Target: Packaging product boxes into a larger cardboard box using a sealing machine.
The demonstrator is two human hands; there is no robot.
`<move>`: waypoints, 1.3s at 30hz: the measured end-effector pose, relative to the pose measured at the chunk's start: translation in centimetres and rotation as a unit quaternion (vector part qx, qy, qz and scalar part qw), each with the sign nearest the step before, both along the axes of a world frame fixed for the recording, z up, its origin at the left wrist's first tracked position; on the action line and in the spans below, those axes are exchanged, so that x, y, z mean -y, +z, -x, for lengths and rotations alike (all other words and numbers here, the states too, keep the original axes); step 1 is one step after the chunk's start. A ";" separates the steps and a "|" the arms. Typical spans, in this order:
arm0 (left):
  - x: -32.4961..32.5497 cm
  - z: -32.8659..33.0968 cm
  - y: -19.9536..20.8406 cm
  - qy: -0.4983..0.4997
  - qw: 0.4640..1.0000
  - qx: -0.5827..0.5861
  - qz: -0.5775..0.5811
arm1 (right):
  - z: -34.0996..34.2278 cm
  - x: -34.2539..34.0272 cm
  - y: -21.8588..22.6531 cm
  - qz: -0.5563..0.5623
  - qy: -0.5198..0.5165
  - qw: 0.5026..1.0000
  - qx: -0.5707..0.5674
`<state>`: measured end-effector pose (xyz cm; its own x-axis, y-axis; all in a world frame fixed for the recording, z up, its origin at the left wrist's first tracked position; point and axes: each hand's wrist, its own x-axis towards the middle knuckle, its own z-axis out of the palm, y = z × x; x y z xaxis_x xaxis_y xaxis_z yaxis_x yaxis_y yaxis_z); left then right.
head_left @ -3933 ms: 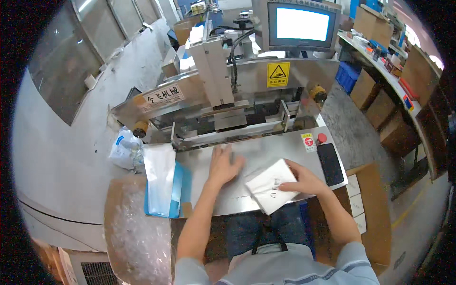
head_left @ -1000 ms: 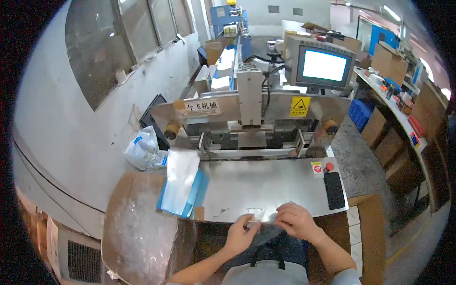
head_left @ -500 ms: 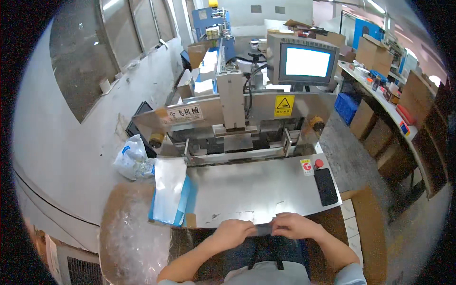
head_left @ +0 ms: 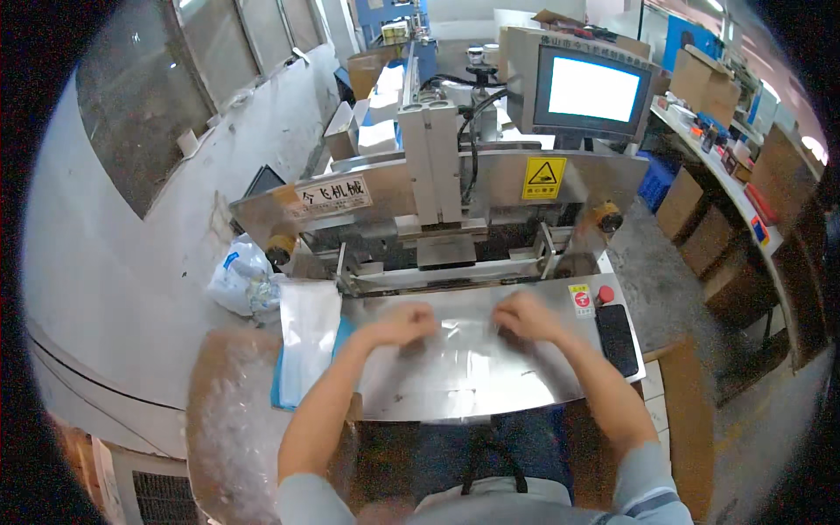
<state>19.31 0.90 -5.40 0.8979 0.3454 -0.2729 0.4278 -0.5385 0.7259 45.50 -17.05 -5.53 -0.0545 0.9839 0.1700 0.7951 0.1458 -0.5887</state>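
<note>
My left hand [head_left: 408,324] and my right hand [head_left: 525,317] are raised over the shiny metal worktop [head_left: 560,372], a little apart, with fingers closed in a pinch and blurred by motion. Between them spans what looks like a clear plastic film [head_left: 451,331], seen mostly by its glints; its edges are hard to make out. Beyond my hands is the machine's opening, with a metal block [head_left: 444,251] above a crosswise bar. Left of my left hand lies a stack of white and clear plastic sleeves [head_left: 308,337] on a blue packet [head_left: 282,385].
A black phone [head_left: 618,339] and a red button [head_left: 605,294] sit at the worktop's right. An open carton [head_left: 245,429] of clear plastic stands at the left, near a plastic bag [head_left: 238,278]. The monitor [head_left: 591,89] stands above the machine. White boxes [head_left: 654,398] are at the lower right.
Both hands have moved forward from the worktop's near edge to over its middle, and farther apart. The whole view has shifted slightly.
</note>
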 end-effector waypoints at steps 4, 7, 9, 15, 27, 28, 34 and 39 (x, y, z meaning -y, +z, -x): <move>-6.2 -4.6 2.1 0.109 0.992 -0.024 0.053 | -3.5 -7.2 -0.7 0.041 -0.066 0.997 0.018; -8.9 -7.9 2.1 0.148 0.985 0.038 0.083 | -6.4 -10.4 -1.1 0.038 -0.100 0.994 0.002; -12.2 -8.8 -0.5 0.124 0.988 0.072 0.047 | -7.1 -12.9 -1.3 -0.001 -0.100 0.992 0.077; -13.1 -4.4 -6.0 0.233 0.911 0.175 -0.291 | 5.1 -12.4 1.0 -0.105 -0.049 0.971 0.207; 18.5 0.9 -5.0 0.223 0.882 0.150 -0.387 | 3.7 -9.6 -0.1 -0.017 -0.082 0.966 0.246; 18.7 0.8 -5.0 0.232 0.879 0.148 -0.390 | 3.5 -9.7 0.1 -0.021 -0.081 0.965 0.250; 19.1 0.7 -5.2 0.235 0.875 0.159 -0.392 | 3.0 -9.5 -0.2 -0.019 -0.088 0.967 0.239; 19.0 1.0 -5.4 0.243 0.876 0.150 -0.388 | 3.1 -10.2 1.8 -0.037 -0.089 0.967 0.235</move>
